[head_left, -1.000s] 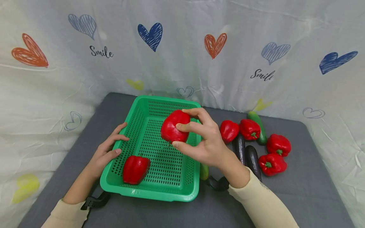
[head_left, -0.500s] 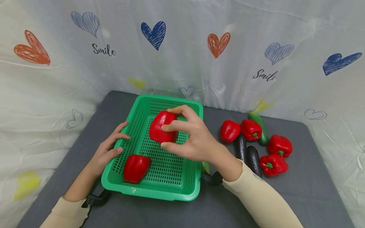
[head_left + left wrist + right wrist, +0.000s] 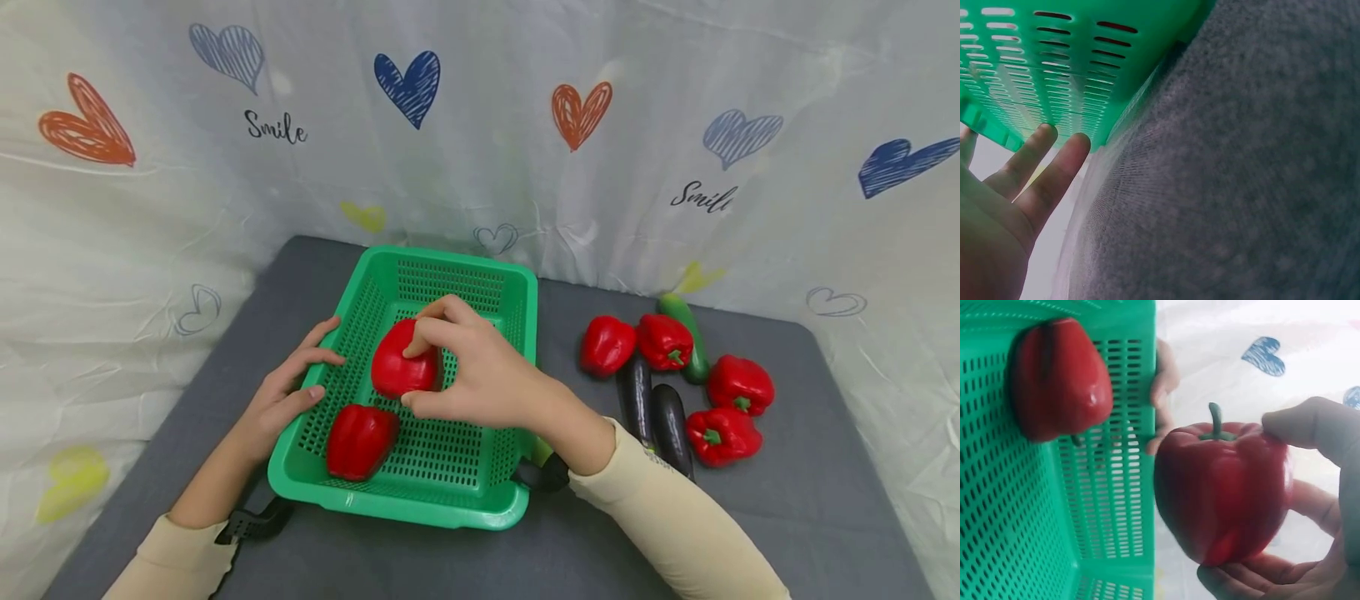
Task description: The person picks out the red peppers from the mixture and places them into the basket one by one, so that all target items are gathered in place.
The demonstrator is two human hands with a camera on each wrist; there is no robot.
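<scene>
My right hand (image 3: pixel 480 367) holds a red bell pepper (image 3: pixel 405 360) over the inside of a green plastic basket (image 3: pixel 420 515). Thumb and fingers pinch it from two sides, and its green stem shows in the right wrist view, where the held pepper (image 3: pixel 1225 487) fills the middle. Another red bell pepper (image 3: pixel 362 442) lies in the basket's near left corner. At the basket's left side, my left hand (image 3: pixel 281 396) rests with its fingertips on the rim. In the left wrist view two straight fingers (image 3: pixel 1054 181) lie against the basket's slotted outer wall (image 3: pixel 1072 56).
To the right on the grey table cloth (image 3: pixel 817 500) lie several more red bell peppers (image 3: pixel 739 383), two dark eggplants (image 3: pixel 670 425) and a green cucumber (image 3: pixel 684 333). Another green vegetable (image 3: pixel 542 450) shows partly beside the basket's right side. A white curtain (image 3: pixel 480 167) with printed hearts hangs behind.
My right hand has carried the bell pepper to the left and, lately, nearer and lower over the basket, towards the pepper lying there. The left hand keeps its place on the rim.
</scene>
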